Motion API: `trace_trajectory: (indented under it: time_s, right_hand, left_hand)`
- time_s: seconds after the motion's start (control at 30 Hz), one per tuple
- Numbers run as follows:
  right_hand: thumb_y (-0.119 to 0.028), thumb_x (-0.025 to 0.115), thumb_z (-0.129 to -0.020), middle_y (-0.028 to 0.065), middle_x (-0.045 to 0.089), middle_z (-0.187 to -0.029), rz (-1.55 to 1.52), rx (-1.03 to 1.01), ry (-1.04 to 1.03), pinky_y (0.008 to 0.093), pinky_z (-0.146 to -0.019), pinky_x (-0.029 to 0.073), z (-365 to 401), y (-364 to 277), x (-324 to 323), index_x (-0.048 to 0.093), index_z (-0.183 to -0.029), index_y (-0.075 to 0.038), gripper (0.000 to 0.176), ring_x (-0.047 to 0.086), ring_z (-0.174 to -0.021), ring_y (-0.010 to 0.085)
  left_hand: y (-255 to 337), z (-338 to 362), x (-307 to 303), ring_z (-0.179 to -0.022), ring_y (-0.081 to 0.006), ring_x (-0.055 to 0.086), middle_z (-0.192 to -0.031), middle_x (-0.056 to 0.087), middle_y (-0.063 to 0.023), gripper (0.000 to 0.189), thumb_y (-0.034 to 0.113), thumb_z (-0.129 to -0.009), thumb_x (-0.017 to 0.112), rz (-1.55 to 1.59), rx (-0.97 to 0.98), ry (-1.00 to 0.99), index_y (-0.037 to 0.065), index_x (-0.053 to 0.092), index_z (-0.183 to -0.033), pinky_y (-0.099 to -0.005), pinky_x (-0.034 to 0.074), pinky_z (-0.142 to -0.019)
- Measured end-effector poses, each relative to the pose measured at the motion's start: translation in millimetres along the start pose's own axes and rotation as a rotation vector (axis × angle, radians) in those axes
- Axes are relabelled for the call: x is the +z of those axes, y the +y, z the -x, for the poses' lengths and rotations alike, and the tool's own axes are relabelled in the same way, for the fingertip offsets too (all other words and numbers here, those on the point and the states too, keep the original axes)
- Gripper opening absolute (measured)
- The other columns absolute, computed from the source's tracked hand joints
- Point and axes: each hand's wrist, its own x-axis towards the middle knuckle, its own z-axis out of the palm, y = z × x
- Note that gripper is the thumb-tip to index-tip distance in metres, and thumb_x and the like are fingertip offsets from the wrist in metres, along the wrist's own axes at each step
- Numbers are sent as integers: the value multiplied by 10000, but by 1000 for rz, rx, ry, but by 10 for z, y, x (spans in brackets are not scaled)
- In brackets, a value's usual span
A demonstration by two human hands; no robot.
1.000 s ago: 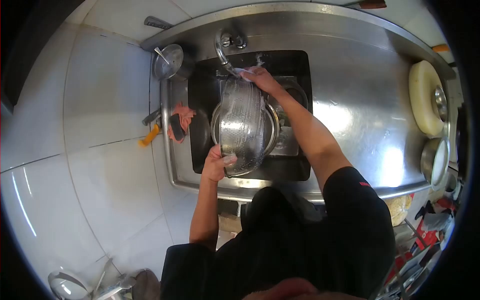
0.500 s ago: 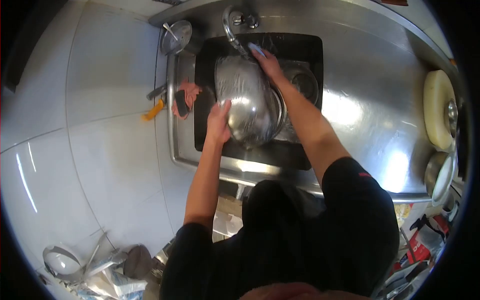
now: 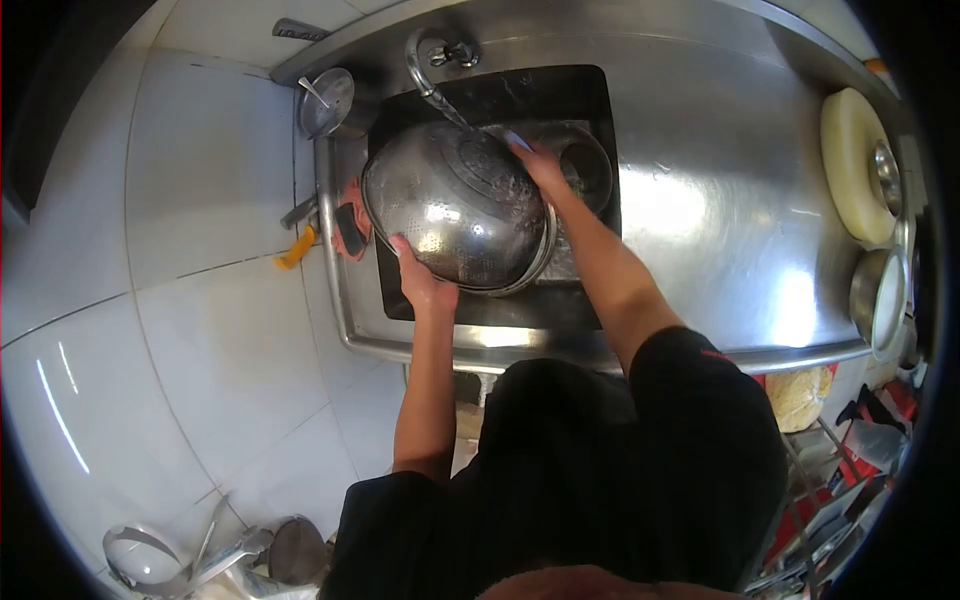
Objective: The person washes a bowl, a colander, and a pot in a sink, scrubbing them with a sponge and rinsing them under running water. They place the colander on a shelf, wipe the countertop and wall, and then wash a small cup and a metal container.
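A large perforated metal colander [image 3: 440,215] is held tilted over the dark sink basin [image 3: 560,310], its rounded outside facing up. My left hand [image 3: 425,280] grips its rim at the lower left. My right hand [image 3: 543,170] is closed on a light blue pad [image 3: 518,141] at the colander's right side. Water from the curved faucet [image 3: 420,70] runs onto the top of the colander. Part of another round metal rim [image 3: 548,255] shows beneath it. Behind my right hand a round pot [image 3: 590,165] sits in the basin.
A metal pot with a spoon [image 3: 335,105] stands at the sink's upper left corner. Left of the basin lie a pink cloth with a dark pad [image 3: 350,230] and a yellow-handled tool [image 3: 297,248]. At the far right are a pale ring-shaped object [image 3: 850,170] and a metal bowl [image 3: 878,300].
The colander has turned, so its perforated underside now shows. My left hand has moved left and down along the rim. The camera view has shifted slightly.
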Motion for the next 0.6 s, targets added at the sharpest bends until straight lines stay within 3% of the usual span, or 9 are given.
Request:
trace_trajectory:
  time_s: [0.1,0.17,0.3,0.37,0.4,0.43,0.5,0.57,0.6]
  right_hand:
    - [-452,657,-864,174,594,-1318,409,-102,-85,370,-989,450,226,-953,751,603,-1308,-99,571,560,-1226,296]
    - [-458,659,-857,202,570,-1329,542,-247,-110,413,-996,447,447,-974,1025,600,-1302,-92,579,550,-1221,359]
    - [-378,637,-898,207,567,-1257,738,-811,272,419,-1028,405,1675,-660,759,550,-1292,-16,542,539,-1173,386]
    - [-351,616,-936,161,582,-1244,302,-635,466,395,-1033,394,1719,-31,551,511,-1322,-6,528,532,-1183,310]
    - [-366,604,-948,147,577,-1266,73,-393,446,390,-1040,390,1588,147,380,498,-1339,-7,542,530,-1193,290]
    - [-382,592,-960,132,572,-1288,-151,-150,419,384,-1047,387,1403,310,196,485,-1356,-7,556,527,-1204,269]
    - [-435,464,-1008,128,558,-1366,-761,187,149,393,-1075,379,680,791,-110,508,-1358,-34,534,535,-1227,270]
    - [-441,475,-998,138,608,-1300,-701,349,-48,406,-1032,430,319,421,-171,539,-1335,-32,534,584,-1167,274]
    - [-428,503,-990,142,625,-1270,-698,392,-172,405,-1006,456,54,344,-219,550,-1320,-20,527,608,-1129,277]
  left_hand:
    - [-172,-184,115,-1110,-265,586,-1267,580,-129,616,487,-991,515,-284,55,203,-36,494,-1317,-420,468,-964]
    - [-307,-511,69,-1069,-256,599,-1242,583,-138,653,507,-984,519,-241,96,212,-68,504,-1293,-384,489,-922]
    - [-156,-672,55,-1156,-276,564,-1335,537,-121,651,532,-995,464,-52,111,124,-4,462,-1365,-423,470,-980]
    - [33,-454,34,-1217,-280,528,-1394,497,-105,641,536,-1001,444,21,34,97,46,428,-1412,-445,441,-1024]
    - [50,-490,-200,-1282,-286,474,-1449,445,-84,633,552,-1009,399,10,-21,35,108,383,-1459,-458,393,-1070]
    - [118,-361,-231,-1284,-288,472,-1449,446,-87,640,558,-1011,383,-28,-48,65,101,382,-1459,-456,389,-1074]
    - [276,-40,-234,-1289,-291,468,-1447,449,-95,656,569,-1014,350,-109,-105,117,88,379,-1460,-453,380,-1083]
    - [294,-145,-719,-1297,-297,455,-1465,430,-92,699,606,-1002,331,-192,-80,-14,84,364,-1465,-455,364,-1089]
    - [321,-109,-788,-1199,-286,541,-1368,516,-139,729,617,-991,360,-239,-19,-19,21,428,-1406,-433,438,-1011]
